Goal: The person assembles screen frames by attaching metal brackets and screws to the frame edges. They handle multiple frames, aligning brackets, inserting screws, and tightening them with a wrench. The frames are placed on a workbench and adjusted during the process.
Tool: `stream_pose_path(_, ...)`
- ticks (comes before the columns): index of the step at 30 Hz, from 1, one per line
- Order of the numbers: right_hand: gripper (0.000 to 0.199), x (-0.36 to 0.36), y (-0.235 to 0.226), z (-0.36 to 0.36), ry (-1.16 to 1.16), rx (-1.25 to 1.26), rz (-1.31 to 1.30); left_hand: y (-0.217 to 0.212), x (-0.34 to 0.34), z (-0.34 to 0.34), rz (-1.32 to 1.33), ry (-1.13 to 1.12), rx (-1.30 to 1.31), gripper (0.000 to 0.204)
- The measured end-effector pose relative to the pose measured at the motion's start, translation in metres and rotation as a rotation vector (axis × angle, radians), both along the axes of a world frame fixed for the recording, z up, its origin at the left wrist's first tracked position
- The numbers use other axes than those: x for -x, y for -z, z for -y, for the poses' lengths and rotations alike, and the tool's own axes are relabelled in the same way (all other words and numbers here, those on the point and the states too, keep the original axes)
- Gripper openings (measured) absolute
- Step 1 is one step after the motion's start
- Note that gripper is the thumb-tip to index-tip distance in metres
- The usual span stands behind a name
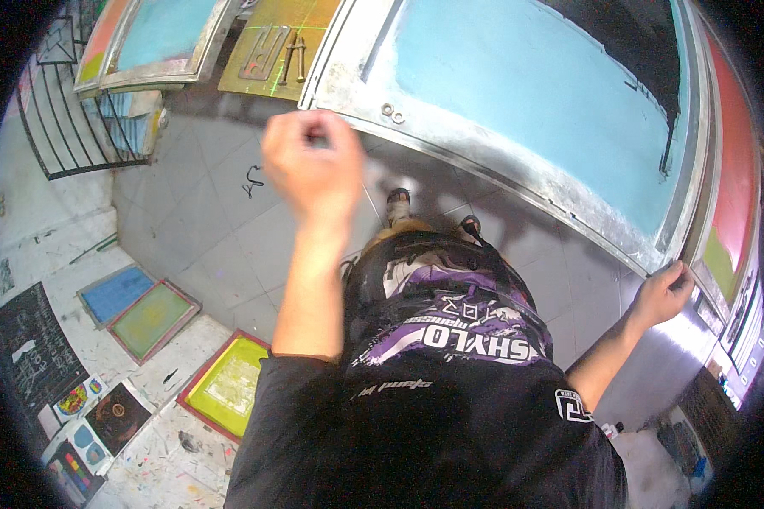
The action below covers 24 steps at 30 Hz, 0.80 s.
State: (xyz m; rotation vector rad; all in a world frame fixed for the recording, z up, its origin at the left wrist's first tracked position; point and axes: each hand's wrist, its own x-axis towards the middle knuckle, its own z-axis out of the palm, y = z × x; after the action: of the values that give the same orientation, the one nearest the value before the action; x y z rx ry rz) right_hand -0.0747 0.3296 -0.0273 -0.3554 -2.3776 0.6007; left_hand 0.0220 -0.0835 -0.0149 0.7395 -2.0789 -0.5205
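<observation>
Gripping the frame (518, 182) at its near corner with the right hand (664, 293); left hand (310, 161) clenched, blurred, above the near rail; better keeping both grips firm and level.

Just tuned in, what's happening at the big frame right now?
A person stands on a grey tiled floor over a large metal-framed printing screen with blue mesh. The right hand grips the frame's near corner. The left hand is raised in a loose fist by the frame's near edge, blurred; whether it pinches anything is unclear. Smaller framed screens, one green, lie on a paint-spattered surface to the left.
</observation>
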Motion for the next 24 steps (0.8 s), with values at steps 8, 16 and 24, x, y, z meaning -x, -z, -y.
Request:
stream_pose_path(8, 0.027, -0.001, 0.002, -0.002, 0.012, -0.038, -0.006, -0.003, -0.01, 0.023, 0.014, 0.11, -0.016, 0.005)
stream_pose_path(16, 0.026, -0.003, 0.001, -0.003, 0.0, 0.011, 0.009, -0.004, -0.005, 0.016, 0.055, 0.037, 0.085, 0.004)
stream_pose_path(24, 0.027, -0.002, 0.002, -0.008, -0.02, -0.01, 0.013, -0.001, -0.001, 0.024, 0.007, 0.033, 0.004, 0.004)
